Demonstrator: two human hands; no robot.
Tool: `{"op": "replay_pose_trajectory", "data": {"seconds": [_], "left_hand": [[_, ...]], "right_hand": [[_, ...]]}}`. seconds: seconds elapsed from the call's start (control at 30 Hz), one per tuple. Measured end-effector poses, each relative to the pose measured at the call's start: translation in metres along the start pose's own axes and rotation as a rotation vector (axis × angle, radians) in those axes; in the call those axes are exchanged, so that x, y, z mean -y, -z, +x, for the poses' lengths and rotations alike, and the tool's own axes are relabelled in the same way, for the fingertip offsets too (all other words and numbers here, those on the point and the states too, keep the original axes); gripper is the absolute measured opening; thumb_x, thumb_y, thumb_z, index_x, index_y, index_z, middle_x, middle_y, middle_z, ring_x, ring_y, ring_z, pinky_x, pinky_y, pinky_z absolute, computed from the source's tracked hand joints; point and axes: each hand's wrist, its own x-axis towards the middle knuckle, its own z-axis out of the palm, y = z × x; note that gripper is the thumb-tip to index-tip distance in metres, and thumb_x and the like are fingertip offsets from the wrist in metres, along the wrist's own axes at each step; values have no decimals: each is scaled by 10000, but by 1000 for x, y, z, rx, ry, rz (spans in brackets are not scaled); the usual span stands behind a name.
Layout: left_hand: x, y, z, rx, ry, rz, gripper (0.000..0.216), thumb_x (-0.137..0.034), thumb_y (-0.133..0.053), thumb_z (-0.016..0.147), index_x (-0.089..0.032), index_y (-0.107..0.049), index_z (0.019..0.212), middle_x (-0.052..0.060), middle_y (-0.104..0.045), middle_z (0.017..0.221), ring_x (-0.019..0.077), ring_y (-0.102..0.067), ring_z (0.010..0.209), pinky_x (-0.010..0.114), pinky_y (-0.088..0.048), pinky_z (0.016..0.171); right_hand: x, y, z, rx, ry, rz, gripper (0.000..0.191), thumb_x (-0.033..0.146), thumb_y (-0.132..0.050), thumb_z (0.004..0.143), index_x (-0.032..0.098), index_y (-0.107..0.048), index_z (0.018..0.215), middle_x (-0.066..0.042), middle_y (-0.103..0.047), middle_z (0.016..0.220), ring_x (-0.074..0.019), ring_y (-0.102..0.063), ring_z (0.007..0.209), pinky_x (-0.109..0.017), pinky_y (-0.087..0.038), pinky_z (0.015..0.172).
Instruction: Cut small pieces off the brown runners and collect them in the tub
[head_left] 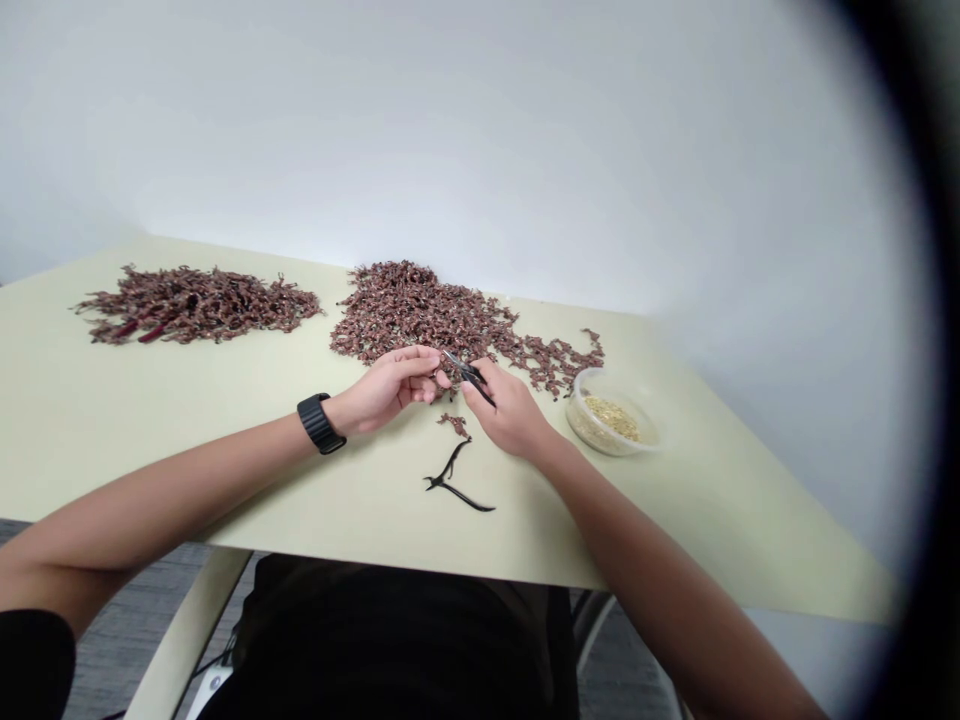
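No writing is legible anywhere; a pale yellow-green counter [112,420] stands against a plain white wall [480,130]. The hands meet before the central heap of small reddish-brown pieces [420,310]: left hand [390,388] pinches 1 piece, right hand [506,405] grips small black pliers [466,373] on it. A 2nd pair of pliers [454,480] lies nearer the body, just below the hands

Tiny piece [437,375] between fingertips, indistinct.

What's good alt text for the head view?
A person's left hand and right hand meet over a pale table, the right gripping small pliers. Behind lie two reddish-brown heaps; a second pair of pliers lies nearer, a clear bowl to the right.
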Motion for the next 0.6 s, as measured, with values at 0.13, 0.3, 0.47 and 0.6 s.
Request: {"op": "replay_pose_trajectory", "data": {"seconds": [0.13,0.3,0.47,0.6], "left_hand": [[1,0,0,4,-7,3,200,-262,-702,925,-120,-634,1049,84,-734,912,65,-590,603,178,-498,606],[2,0,0,-7,-5,4,202,-267,-698,926,-113,-648,1048,89,-734,919,67,-593,608,184,-502,611],[1,1,0,-3,-6,-1,202,-277,-698,928,-112,-653,1035,86,-732,915,66,-593,605,182,-498,605],[1,1,0,-4,-10,7,212,-285,-710,921,-112,-645,1026,86,-733,919,67,-597,618,187,-499,621]], "right_hand": [[0,0,0,5,-17,19,242,441,-437,1022,219,-533,1020,-17,-584,820,-187,-527,723,-305,-359,674],[0,0,0,6,-16,22,233,438,-448,1017,222,-534,1020,-10,-578,813,-183,-523,717,-304,-355,674],[0,0,-1,13,-8,20,231,432,-448,1018,220,-538,1027,-14,-586,827,-186,-523,723,-303,-353,672],[0,-1,0,6,-6,13,233,434,-446,1020,220,-538,1011,-17,-589,829,-192,-531,738,-306,-355,681]]}}
